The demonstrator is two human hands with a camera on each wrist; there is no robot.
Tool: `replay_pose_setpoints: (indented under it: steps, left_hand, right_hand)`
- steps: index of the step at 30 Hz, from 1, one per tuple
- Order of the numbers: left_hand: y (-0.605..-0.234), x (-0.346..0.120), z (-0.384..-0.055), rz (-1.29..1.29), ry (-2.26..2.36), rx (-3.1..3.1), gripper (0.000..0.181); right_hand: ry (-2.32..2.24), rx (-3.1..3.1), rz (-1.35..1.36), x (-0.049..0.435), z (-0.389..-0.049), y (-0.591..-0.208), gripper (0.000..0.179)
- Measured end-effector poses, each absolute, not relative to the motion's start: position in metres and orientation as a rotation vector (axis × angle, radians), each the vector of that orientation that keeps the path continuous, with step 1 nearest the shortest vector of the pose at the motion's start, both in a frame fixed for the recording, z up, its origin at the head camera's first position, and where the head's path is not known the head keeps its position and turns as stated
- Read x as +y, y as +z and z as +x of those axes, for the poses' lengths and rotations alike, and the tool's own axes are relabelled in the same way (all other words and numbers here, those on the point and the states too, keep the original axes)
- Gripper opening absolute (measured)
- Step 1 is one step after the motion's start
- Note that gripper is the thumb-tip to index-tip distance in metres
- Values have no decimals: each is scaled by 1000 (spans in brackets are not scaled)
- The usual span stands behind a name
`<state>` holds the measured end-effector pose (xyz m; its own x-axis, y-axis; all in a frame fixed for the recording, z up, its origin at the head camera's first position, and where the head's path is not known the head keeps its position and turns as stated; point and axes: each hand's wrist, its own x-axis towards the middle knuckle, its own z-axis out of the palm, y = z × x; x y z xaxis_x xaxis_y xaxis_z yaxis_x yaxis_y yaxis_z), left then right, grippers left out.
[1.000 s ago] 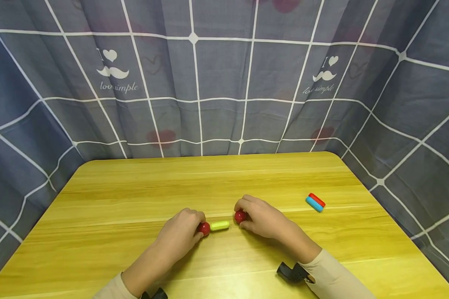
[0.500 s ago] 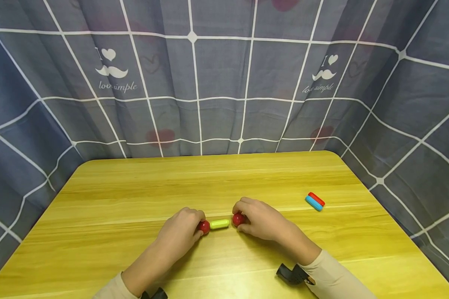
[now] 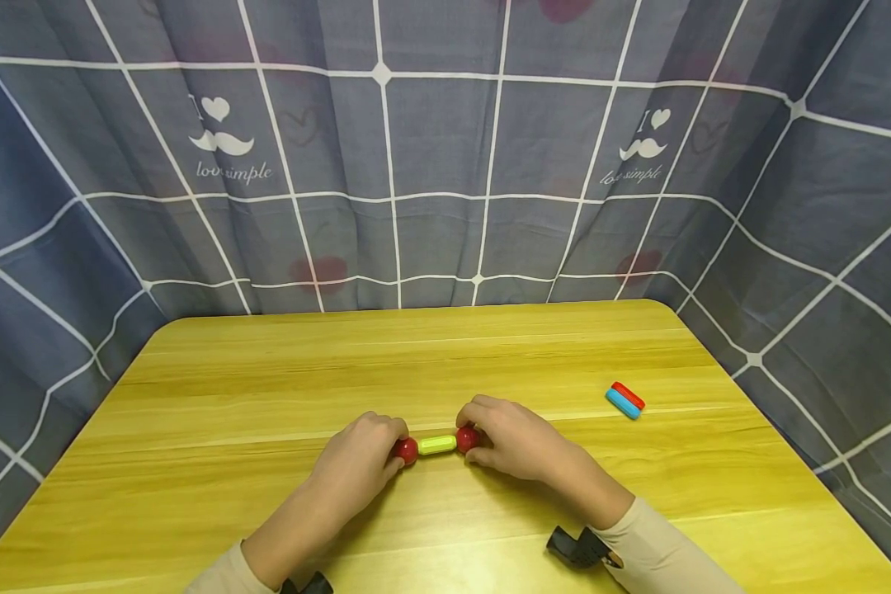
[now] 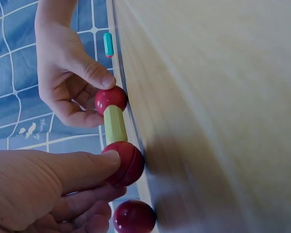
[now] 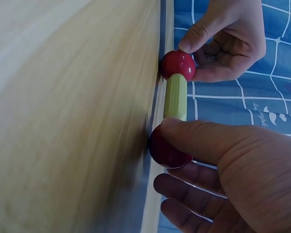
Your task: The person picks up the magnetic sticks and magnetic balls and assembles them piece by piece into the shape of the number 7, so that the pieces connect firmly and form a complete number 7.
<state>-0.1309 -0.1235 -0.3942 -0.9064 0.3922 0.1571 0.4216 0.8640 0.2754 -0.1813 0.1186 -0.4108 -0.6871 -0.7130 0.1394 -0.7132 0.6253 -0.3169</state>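
Observation:
Between thumb and fingers my left hand [image 3: 355, 469] pinches a glossy red ball [image 3: 406, 450]. A second red ball [image 3: 467, 439] is pinched the same way by my right hand [image 3: 521, 439]. A short yellow-green ribbed rod [image 3: 436, 445] lies between them, its ends right at the two balls, so the three form one line low over the table. In the left wrist view another red ball [image 4: 134, 217] shows beside the curled fingers of my left hand; the head view hides it.
A blue rod [image 3: 624, 403] and a red rod [image 3: 629, 395] lie side by side on the right of the wooden table [image 3: 267, 371]. A grey-blue checked curtain [image 3: 438, 165] stands behind the table and along its sides.
My right hand has moved left with its red ball, closing the gap to the rod's right end. The left hand and its ball stay nearly still.

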Motion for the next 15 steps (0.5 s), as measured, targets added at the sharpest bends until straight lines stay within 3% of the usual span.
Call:
replay_pose_setpoints:
  steps: [15]
  left_hand:
    - [-396,-124,-132,-643,-466,-2931,19]
  right_hand:
    - [523,-2867,1089,148,-182,-411,43]
